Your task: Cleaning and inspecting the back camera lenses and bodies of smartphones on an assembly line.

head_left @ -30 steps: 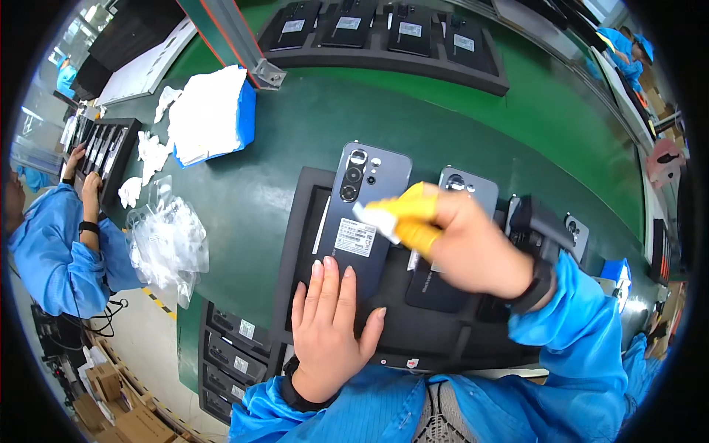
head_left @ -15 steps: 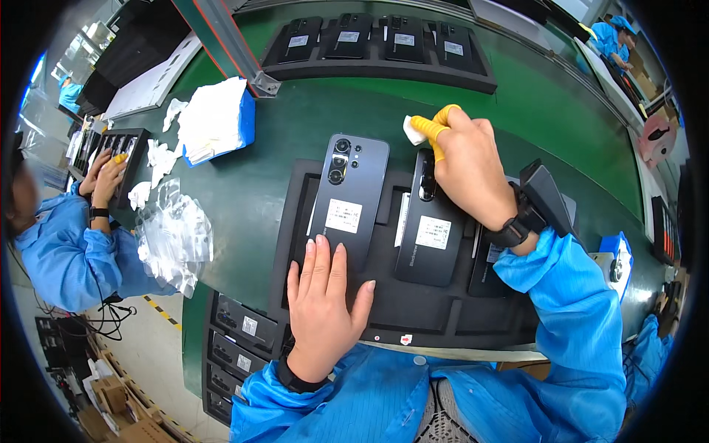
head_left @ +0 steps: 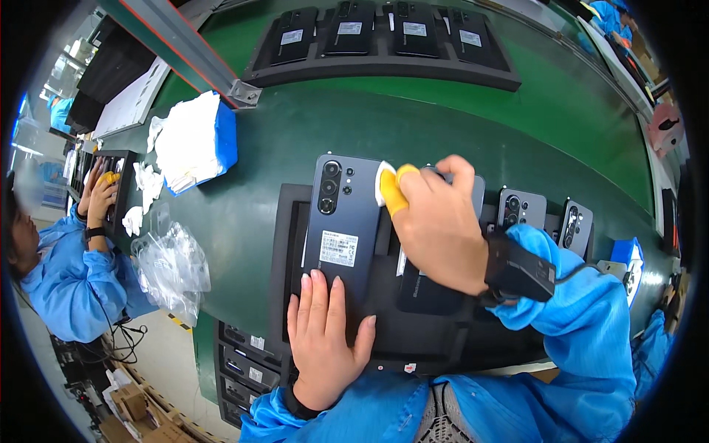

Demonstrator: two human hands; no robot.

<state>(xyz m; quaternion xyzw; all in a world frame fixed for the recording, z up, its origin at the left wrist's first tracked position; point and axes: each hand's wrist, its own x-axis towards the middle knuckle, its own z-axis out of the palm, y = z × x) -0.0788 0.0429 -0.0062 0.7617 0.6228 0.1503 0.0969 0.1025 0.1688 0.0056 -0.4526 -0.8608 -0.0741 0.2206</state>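
A dark blue-grey smartphone [head_left: 344, 230] lies back up at the left end of the black foam tray [head_left: 292, 221], its camera end toward the far side. My left hand [head_left: 323, 343] rests flat on its near end, fingers stretched out. In my right hand [head_left: 439, 232], whose fingertips wear yellow finger cots, a small white wipe [head_left: 383, 184] is pinched at the phone's upper right edge. Below that hand a second smartphone [head_left: 428, 294] is partly hidden. Further right, a third smartphone [head_left: 521, 210] and another smartphone [head_left: 577, 227] show their camera ends.
A blue box of white wipes [head_left: 226, 136] stands at the left, near crumpled wipes [head_left: 148, 181] and clear plastic bags [head_left: 173, 262]. Another phone tray [head_left: 384, 72] lies at the back. Below left are stacked phone trays [head_left: 244, 362]. A co-worker [head_left: 66, 269] sits at the left.
My right hand has moved left and nearer, carrying the wipe from beyond the second phone to the first phone's edge. The view has shifted; my left hand stays on the first phone.
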